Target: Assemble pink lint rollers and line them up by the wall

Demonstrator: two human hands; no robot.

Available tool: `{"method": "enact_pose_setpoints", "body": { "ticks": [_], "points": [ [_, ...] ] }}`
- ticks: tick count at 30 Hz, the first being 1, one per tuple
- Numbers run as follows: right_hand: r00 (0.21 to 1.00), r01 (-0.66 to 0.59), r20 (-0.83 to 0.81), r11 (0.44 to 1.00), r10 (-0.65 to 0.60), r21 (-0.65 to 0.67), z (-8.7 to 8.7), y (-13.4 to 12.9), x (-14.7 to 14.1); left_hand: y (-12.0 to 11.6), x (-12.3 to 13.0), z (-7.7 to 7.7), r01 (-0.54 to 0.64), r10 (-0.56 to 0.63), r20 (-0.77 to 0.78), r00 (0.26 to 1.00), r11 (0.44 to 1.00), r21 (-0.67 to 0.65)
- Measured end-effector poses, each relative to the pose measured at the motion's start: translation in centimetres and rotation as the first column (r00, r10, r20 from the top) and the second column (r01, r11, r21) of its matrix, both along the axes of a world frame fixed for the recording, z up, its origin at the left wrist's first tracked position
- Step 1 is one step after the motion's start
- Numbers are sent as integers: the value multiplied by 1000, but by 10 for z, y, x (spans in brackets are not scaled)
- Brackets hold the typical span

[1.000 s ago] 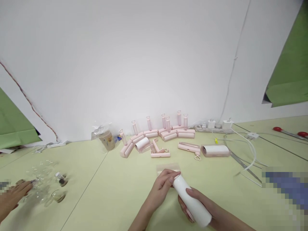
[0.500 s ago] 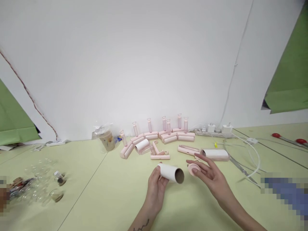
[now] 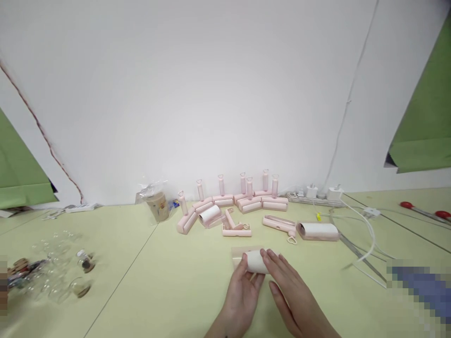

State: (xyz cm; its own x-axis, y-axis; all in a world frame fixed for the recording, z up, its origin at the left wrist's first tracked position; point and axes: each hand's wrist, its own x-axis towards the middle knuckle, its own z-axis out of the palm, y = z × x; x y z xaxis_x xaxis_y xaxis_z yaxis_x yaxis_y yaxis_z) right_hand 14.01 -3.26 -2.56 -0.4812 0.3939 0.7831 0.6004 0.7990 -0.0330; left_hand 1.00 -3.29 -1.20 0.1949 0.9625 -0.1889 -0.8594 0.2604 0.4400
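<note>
A white paper roll (image 3: 256, 262) lies across my hands near the front middle of the table. My left hand (image 3: 243, 295) grips its left end between thumb and fingers. Over the right end rests my right hand (image 3: 291, 286), its fingers stretched out and touching the paper, the thumb apart below. That end of the roll is hidden, and the pink round cap cannot be seen. Just behind the roll is a beige, partly see-through piece (image 3: 237, 253). An opened pink lint roller case (image 3: 237, 232) and a long pink case with a heart-shaped ring (image 3: 280, 224) lie beyond.
Several pink lint rollers (image 3: 250, 204) with upright handles line the wall. Wrapped white rolls lie left (image 3: 210, 214) and right (image 3: 319, 231). A cup in a plastic bag (image 3: 157, 206), clear glass pieces (image 3: 58, 267), a power strip (image 3: 313, 201), cables and red-handled scissors (image 3: 407, 205) surround them.
My right hand has moved left and down onto the roll's right end. The roll has turned, so its open end no longer shows. The pink cap has gone out of sight.
</note>
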Motion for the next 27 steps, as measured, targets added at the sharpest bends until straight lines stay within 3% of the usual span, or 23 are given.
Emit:
{"method": "enact_pose_setpoints", "body": {
  "ticks": [3, 6, 9, 12, 13, 17, 20, 22, 23, 24, 27],
  "points": [
    [997, -50, -54, 998, 49, -29, 4, -4, -1, -2, 0, 0, 0, 0, 5, 1000, 1000, 15],
    [975, -49, -224, 971, -5, -235, 20, -5, 3, -1, -1, 2, -6, 3, 34, 999, 998, 67],
    [944, -66, -309, 851, -115, -520, 42, -3, 8, 0, -3, 6, 1, -4, 32, 999, 996, 91],
    [966, -158, -256, 739, -21, -655, 52, -3, 9, 0, -6, 9, 50, -50, -8, 999, 998, 39],
    [971, -186, -234, 737, 39, -650, 52, -4, 6, -1, -8, 11, 59, -59, -12, 998, 998, 3],
    [957, -270, -44, 828, 286, -492, 38, -7, -14, -2, -14, 12, 61, -66, -17, 998, 972, -227],
    [897, -353, 83, 817, 433, -456, 37, -2, -21, 1, -17, 10, 4, -17, -41, 999, 956, -293],
    [924, -261, 116, 821, 365, -507, 45, 14, -15, 5, -19, 9, 9, -11, -7, 1000, 951, -310],
    [955, -159, 131, 830, 267, -535, 51, 27, -10, 7, -21, 9, 24, -15, 29, 999, 947, -320],
    [980, 22, 181, 852, 85, -523, 56, 43, -3, 9, -23, 10, 32, -11, 67, 998, 945, -325],
    [951, 246, 287, 837, -113, -488, 58, 104, 19, 15, -34, 15, 13, 37, 182, 983, 963, -270]
  ]
}}
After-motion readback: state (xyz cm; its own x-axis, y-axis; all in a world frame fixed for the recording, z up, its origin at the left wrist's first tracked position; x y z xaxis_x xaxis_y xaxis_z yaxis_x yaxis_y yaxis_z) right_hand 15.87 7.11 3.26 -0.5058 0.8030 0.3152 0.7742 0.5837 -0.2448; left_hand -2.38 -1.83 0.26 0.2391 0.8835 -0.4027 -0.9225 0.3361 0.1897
